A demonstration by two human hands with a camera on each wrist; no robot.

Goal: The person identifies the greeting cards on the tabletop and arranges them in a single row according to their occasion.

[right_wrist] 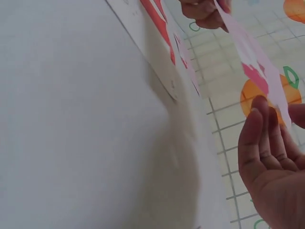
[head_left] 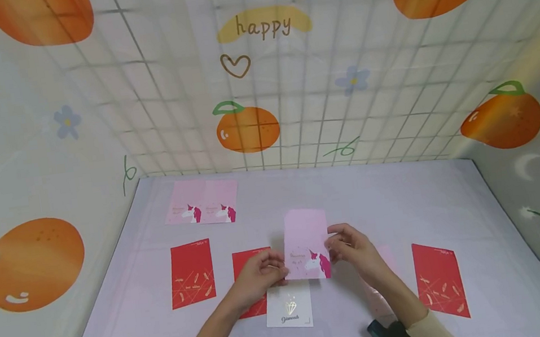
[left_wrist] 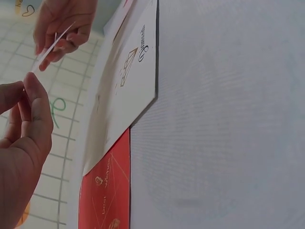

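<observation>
A pink card [head_left: 305, 232] with a unicorn printed at its lower right is held up above the table between both hands. My left hand [head_left: 258, 277] pinches its lower left edge between thumb and fingertips. On the opposite edge my right hand [head_left: 360, 253] grips the card with thumb and fingers, as the right wrist view also shows. Below it lies a white card [head_left: 288, 308] marked "Diamonds", overlapping a red card [head_left: 247, 262] that my left hand partly covers. Another pale pink card [head_left: 376, 298] lies beneath my right forearm, mostly hidden.
Two pink unicorn cards [head_left: 202, 194] lie side by side at the back left of the white table [head_left: 381, 193]. One red card [head_left: 191, 273] is at the left, another red card [head_left: 440, 280] at the right. Printed curtains [head_left: 284, 81] enclose the table's back and sides.
</observation>
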